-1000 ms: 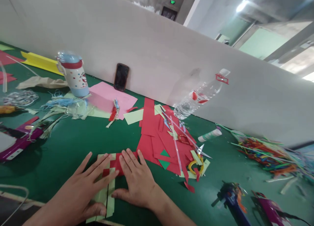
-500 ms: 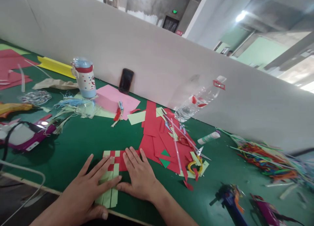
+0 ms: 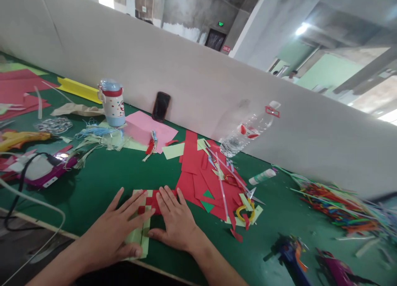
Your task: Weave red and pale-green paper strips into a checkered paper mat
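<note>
Red and pale green paper strips lie woven in a small checkered patch at the table's front edge. My left hand rests flat over the green strips and part of the checks, fingers spread. On the red strips just right of the patch lies my right hand, fingers stretched out and palm down. Its thumb reaches toward the green strips. Both hands are open and hide part of the weave.
Red paper pieces with yellow-handled scissors lie to the right. Behind stand a clear water bottle, a phone and a patterned cup. A glue stick and a pile of colourful pipe cleaners are farther right.
My left hand has shifted slightly up and right over the woven strips, covering more of the checks. My right hand stays almost in place. The camera view has shifted a little.
</note>
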A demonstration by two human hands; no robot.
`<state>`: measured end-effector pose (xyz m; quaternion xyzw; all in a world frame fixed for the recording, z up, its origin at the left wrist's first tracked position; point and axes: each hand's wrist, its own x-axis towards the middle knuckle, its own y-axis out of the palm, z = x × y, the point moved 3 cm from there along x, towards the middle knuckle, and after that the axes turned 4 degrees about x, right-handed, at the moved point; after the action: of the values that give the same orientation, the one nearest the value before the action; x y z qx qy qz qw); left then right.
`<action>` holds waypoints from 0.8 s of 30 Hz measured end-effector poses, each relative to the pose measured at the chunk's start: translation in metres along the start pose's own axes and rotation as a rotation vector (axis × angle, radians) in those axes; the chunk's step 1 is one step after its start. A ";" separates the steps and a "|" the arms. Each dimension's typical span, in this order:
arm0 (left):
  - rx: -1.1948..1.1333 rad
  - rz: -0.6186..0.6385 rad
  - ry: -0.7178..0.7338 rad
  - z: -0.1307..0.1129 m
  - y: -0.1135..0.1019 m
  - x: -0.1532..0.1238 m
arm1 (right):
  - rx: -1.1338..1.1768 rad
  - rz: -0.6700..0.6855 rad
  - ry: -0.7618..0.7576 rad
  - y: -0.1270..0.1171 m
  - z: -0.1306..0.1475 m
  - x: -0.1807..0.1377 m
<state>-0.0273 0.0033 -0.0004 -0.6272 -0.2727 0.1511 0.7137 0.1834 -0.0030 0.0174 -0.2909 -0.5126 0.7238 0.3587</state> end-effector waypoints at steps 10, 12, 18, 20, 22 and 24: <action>0.031 -0.050 -0.023 0.002 0.023 0.017 | 0.032 -0.042 0.000 0.003 -0.001 0.000; 0.044 -0.051 -0.026 0.002 0.025 0.014 | 0.045 -0.043 0.005 0.002 -0.001 0.000; 0.040 -0.053 -0.045 0.001 0.026 0.014 | 0.009 -0.060 0.006 0.005 -0.002 -0.002; 0.026 -0.046 -0.052 0.000 0.027 0.014 | -0.017 -0.063 0.043 0.004 -0.006 -0.007; 0.011 -0.040 -0.064 0.000 0.029 0.014 | -0.033 -0.061 0.090 0.002 -0.010 -0.015; -0.003 -0.033 -0.076 -0.001 0.031 0.014 | -0.052 -0.065 0.156 -0.001 -0.014 -0.023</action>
<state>-0.0115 0.0159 -0.0275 -0.6175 -0.3102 0.1626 0.7043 0.2078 -0.0139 0.0156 -0.3389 -0.5111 0.6734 0.4129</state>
